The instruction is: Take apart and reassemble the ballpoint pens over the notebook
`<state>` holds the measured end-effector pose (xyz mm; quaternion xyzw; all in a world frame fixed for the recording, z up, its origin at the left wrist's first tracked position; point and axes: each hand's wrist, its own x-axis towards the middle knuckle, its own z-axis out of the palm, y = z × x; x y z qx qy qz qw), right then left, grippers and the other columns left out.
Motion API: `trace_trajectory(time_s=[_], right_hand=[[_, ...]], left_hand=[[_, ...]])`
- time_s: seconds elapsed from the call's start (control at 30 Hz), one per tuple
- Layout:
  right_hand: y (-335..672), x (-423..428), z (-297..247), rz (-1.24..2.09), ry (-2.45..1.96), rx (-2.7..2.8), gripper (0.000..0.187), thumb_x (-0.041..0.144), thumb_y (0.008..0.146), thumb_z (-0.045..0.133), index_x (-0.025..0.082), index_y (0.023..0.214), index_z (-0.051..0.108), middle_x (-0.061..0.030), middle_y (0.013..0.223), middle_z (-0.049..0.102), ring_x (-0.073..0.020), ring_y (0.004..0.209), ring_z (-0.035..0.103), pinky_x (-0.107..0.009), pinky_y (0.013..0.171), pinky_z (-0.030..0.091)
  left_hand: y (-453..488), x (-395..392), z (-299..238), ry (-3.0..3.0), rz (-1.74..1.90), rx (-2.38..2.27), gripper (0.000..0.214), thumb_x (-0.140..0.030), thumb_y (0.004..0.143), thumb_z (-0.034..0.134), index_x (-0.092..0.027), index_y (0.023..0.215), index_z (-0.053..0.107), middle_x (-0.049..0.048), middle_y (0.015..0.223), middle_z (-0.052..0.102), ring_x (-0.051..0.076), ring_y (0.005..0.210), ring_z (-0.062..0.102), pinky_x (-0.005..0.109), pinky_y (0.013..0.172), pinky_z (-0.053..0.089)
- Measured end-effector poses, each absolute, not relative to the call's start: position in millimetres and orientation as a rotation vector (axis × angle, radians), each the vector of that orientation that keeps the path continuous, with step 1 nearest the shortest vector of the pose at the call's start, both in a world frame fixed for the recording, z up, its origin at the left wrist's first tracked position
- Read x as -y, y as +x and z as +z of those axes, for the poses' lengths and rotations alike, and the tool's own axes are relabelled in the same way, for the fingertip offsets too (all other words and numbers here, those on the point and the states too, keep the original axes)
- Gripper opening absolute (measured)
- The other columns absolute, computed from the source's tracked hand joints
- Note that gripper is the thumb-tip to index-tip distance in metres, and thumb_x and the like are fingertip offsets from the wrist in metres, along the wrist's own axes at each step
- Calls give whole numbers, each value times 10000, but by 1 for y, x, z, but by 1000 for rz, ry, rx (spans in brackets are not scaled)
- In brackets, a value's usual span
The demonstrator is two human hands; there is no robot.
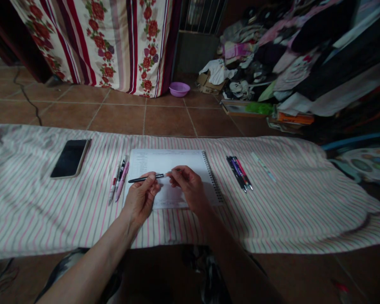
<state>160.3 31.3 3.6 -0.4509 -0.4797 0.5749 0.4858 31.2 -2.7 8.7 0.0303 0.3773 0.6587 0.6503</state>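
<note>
My left hand (142,195) is closed, with a slim black pen (137,179) pinched between thumb and fingers. The pen lies nearly level, and its right end points at my right hand (186,183). That hand is closed in a pinch just off the pen's end; a small thin piece seems to be at its fingertips, too small to name. Both hands are over an open spiral notebook (174,156), its coil on the right side and faint print on the page. Left of the notebook lie several pens (122,181), one of them pink.
A striped cloth (288,211) covers the low table. On it are a phone (70,158) at left, several dark pens (239,173) right of the notebook and a pale green pen (262,166). Beyond are a purple basin (179,89), a floral curtain (120,46) and piled clothes (281,55).
</note>
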Motion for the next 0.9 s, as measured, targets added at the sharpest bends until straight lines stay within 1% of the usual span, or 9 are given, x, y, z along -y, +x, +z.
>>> trace_trajectory(time_s=[0.2, 0.33, 0.5, 0.63, 0.8, 0.9], right_hand=[[161, -30, 6, 1380, -1124, 1192, 207, 376, 749, 584, 169, 750, 593, -29, 724, 673, -87, 552, 561, -209, 514, 468], [160, -30, 3, 1367, -1138, 1202, 232, 405, 740, 583, 173, 755, 584, -41, 746, 683, -97, 557, 572, -221, 509, 477], [159, -32, -3, 1300, -1131, 1181, 235, 386, 714, 619, 203, 836, 539, -11, 716, 686, -97, 535, 581, -217, 502, 484], [159, -32, -4, 1320, -1118, 1214, 187, 372, 729, 601, 193, 770, 566, -19, 727, 685, -94, 538, 584, -212, 495, 484], [161, -32, -5, 1319, -1078, 1294, 211, 308, 685, 647, 194, 856, 596, -16, 771, 689, -112, 607, 617, -244, 587, 517], [163, -33, -5, 1332, -1129, 1310, 205, 331, 704, 624, 191, 853, 606, -17, 732, 682, -112, 571, 614, -234, 535, 504]], left_hand=[[30, 3, 5, 101, 1485, -786, 98, 19, 683, 601, -55, 735, 637, 35, 647, 595, 71, 510, 552, 167, 501, 496], [30, 2, 4, 68, 1499, -801, 89, 11, 726, 564, -47, 725, 632, 38, 616, 582, 68, 509, 537, 165, 495, 493], [33, 1, 5, 18, 1496, -859, 131, 20, 765, 513, -50, 714, 612, 45, 602, 581, 70, 505, 544, 161, 489, 495], [33, 0, 6, -2, 1502, -879, 133, 23, 771, 505, -46, 719, 607, 48, 599, 582, 73, 504, 549, 160, 485, 495], [30, 0, 9, 1, 1518, -873, 141, 21, 774, 500, -38, 703, 606, 49, 591, 572, 65, 494, 538, 145, 476, 485], [29, 1, 12, 40, 1492, -903, 130, 18, 768, 510, -42, 707, 609, 40, 581, 566, 62, 482, 533, 132, 446, 470]])
